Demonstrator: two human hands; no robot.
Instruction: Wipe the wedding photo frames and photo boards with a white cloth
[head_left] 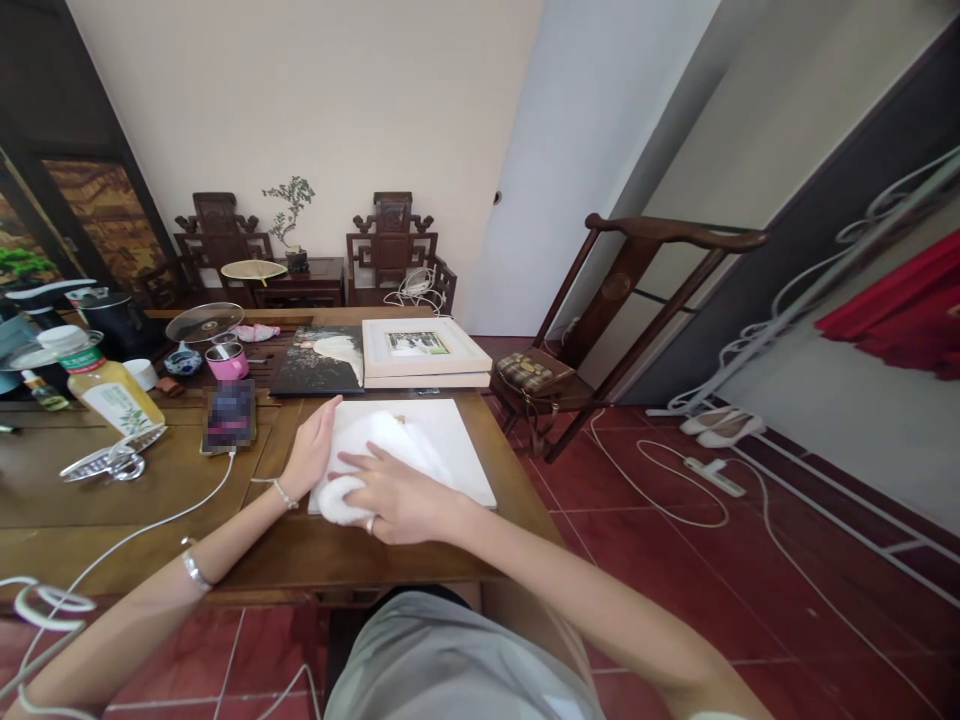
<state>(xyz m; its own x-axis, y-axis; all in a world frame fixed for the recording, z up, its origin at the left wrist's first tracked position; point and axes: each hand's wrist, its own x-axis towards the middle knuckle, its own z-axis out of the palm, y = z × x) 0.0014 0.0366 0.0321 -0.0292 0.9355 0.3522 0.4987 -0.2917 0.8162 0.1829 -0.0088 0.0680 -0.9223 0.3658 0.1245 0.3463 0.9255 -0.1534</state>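
Note:
A flat white panel (466,468), perhaps the back of a picture frame, lies at the table's near right corner. Bunched on top of it is a white cloth (390,437). My right hand (405,497) presses down on this cloth with fingers spread, a fold gathered beneath the fingers and thumb. Against the panel's left edge rests my left hand (311,450), its fingers stretched out together and nothing visible in its grasp. The panel's surface under the cloth is hidden.
Behind the panel are stacked light frames (427,352) and a dark photo print (319,360). To the left are a phone (229,415) on a white cable, a pink cup (226,361), a bottle (112,390) and a metal clip (120,458). A wooden chair (615,300) stands right.

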